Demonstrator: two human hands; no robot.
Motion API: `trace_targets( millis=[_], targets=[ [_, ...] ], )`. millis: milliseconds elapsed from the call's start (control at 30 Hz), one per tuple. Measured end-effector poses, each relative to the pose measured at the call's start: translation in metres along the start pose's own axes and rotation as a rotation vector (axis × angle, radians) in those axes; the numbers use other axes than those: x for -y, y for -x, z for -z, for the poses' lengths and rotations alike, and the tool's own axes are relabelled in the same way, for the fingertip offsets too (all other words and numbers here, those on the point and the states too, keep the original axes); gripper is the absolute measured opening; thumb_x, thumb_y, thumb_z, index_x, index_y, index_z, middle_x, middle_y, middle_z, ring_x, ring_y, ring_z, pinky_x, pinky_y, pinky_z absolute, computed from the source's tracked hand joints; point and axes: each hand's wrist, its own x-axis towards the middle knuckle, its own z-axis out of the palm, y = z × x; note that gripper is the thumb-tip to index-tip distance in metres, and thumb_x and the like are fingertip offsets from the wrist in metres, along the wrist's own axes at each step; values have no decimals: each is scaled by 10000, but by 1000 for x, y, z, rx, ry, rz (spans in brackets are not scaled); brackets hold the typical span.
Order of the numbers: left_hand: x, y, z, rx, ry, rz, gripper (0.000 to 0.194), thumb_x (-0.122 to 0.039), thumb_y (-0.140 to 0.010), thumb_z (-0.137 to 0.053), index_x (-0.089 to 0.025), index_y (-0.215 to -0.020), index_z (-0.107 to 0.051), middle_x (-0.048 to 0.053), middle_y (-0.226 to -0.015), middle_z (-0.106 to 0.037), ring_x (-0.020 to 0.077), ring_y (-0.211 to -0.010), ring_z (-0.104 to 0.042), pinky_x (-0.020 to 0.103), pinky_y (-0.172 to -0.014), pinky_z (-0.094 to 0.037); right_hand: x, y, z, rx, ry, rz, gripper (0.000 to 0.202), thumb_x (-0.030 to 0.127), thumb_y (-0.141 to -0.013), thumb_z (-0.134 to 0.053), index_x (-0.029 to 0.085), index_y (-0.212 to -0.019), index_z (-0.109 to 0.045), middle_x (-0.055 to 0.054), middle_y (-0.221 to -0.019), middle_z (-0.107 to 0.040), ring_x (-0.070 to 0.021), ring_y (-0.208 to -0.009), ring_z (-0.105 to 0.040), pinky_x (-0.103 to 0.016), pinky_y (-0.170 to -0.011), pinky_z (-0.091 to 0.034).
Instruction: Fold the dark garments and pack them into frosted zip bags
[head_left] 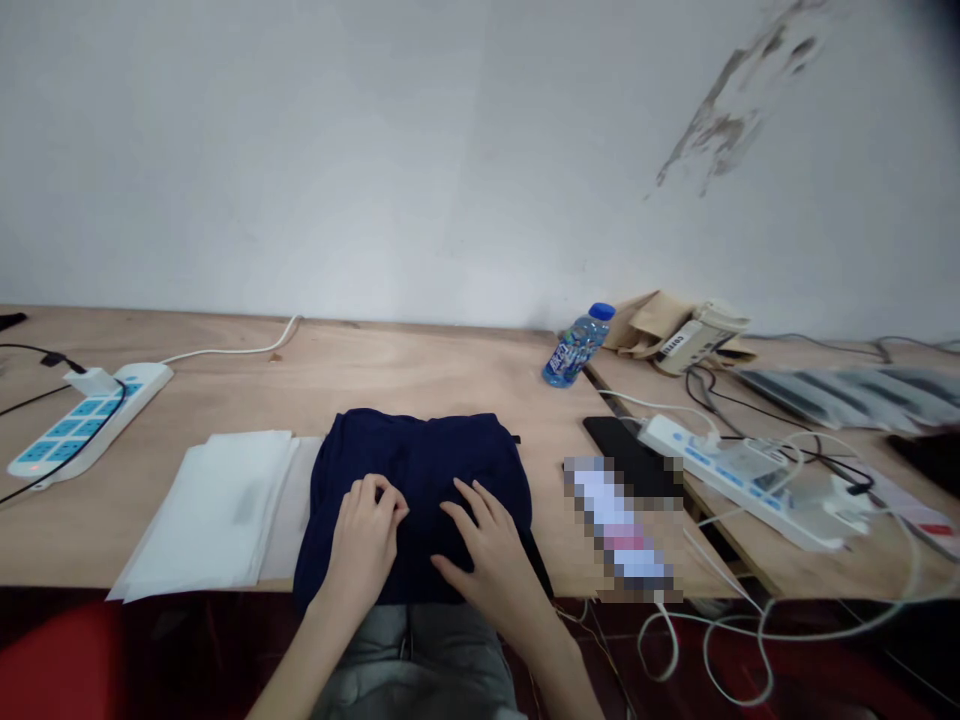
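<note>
A folded navy-blue cloth item (431, 455), perhaps a garment, lies at the table's front edge. My left hand (369, 525) rests on its left-centre part, fingers curled and thumb and forefinger tips drawn together in a pinch. What that pinch holds, if anything, is too small to make out. Over the right part of the cloth, my right hand (487, 545) has its fingers spread, with nothing in them. White thin sheets or bags (214, 515) are stacked just left of the cloth.
On the left sits a power strip (90, 420). A blue-capped bottle (577, 345) stands behind right. To the right are a blurred-out phone (619, 525), a black flat object (630, 455), another power strip (739, 480), trailing white cables and a paper cup (701, 338).
</note>
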Motion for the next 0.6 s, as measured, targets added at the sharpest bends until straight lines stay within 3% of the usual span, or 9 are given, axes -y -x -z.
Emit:
trace_targets(
  millis=[133, 267, 433, 533, 600],
  targets=[
    [-4, -13, 7, 2, 83, -34, 174, -193, -939, -412, -203, -899, -582, 58, -970, -602, 210, -903, -565, 370, -845, -440, 5, -5, -12, -57, 118, -27, 393, 136, -739, -642, 225, -1122, -631, -123, -1341, -576, -366, -1288, -462, -613, -1067, -342],
    [-2, -15, 11, -61, 139, 27, 205, -260, -966, -380, -215, -959, -580, 58, -969, -627, 220, -940, -589, 385, -890, -444, 7, -17, -6, -149, 111, 1, 220, 129, -812, -551, 244, -963, -662, -84, -1250, -635, -326, -1271, -482, -589, -1091, -312],
    [13, -7, 4, -203, 263, 149, 244, -301, -964, -384, -198, -1116, -545, 96, -1088, -624, 237, -1059, -592, 415, -949, -449, 6, -46, 22, -280, 27, -59, 192, 239, -899, -498, 225, -988, -667, -65, -927, -720, -249, -973, -644, -483, -1058, -369],
    [25, -13, -3, -150, 415, 204, 372, -309, -927, -466, -196, -1280, -450, 107, -1181, -600, 220, -1111, -590, 403, -964, -467, 9, -69, 46, -285, -27, -61, 205, 279, -907, -498, 218, -977, -681, -61, -892, -728, -239, -881, -660, -457, -996, -414],
    [30, -24, -5, -65, 539, 218, 589, -339, -860, -585, -214, -1384, -348, 114, -1286, -562, 216, -1170, -574, 386, -975, -478, 15, -82, 63, -231, -110, -32, 208, 293, -895, -516, 217, -975, -692, -63, -924, -736, -245, -894, -663, -424, -920, -458]
  ],
)
